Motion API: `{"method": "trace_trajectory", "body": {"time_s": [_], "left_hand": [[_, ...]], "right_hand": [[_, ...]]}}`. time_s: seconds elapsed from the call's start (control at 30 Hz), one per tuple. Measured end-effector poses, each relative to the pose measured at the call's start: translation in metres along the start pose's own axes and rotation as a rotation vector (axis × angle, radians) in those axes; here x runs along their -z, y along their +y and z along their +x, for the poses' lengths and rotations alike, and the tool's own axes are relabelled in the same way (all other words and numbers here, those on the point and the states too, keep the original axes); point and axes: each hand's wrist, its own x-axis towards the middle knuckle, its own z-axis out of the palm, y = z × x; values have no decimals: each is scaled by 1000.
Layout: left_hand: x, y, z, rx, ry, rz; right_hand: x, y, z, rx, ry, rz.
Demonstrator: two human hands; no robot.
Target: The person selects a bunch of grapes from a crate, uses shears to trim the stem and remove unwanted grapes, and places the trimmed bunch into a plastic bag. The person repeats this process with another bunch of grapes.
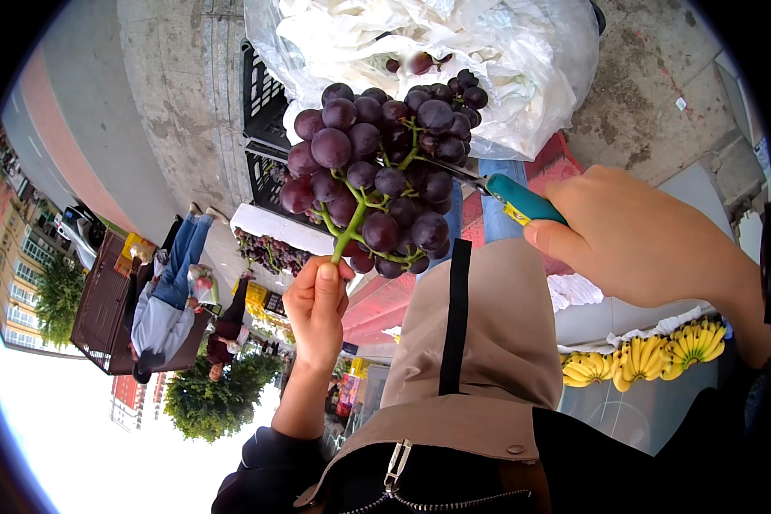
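Note:
A bunch of dark purple grapes (392,186) hangs in front of me, its green main stem (353,225) pinched between the thumb and fingers of my left hand (318,302). My right hand (636,238) is closed around the teal and yellow handles of a pair of pruning snips (520,198). The metal blades reach into the right side of the bunch, close to a side stem; their tips are hidden among the grapes, so I cannot tell whether they touch the stem. Beyond the bunch is a white plastic bag (527,70) with a few loose grapes (419,62) on it.
Black plastic crates (263,96) stand left of the bag. More grapes (273,252) lie in a white foam box (283,226). Bananas (642,356) line a ledge at the right. Two people (167,308) stand by the pavement, left. A red step (379,308) is near my legs.

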Motion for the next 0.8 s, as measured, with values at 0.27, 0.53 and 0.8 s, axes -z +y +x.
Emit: {"method": "trace_trajectory", "body": {"time_s": [0.27, 0.53, 0.8], "left_hand": [[-2, 1, -6, -24, -35, -23], [3, -1, -11, -23, -8, -8], [12, -8, -12, -17, 12, -16]], "right_hand": [[-23, 16, -5, 111, 57, 43], [-18, 28, 20, -84, -390, 644], [-19, 28, 38, 14, -366, 619]]}}
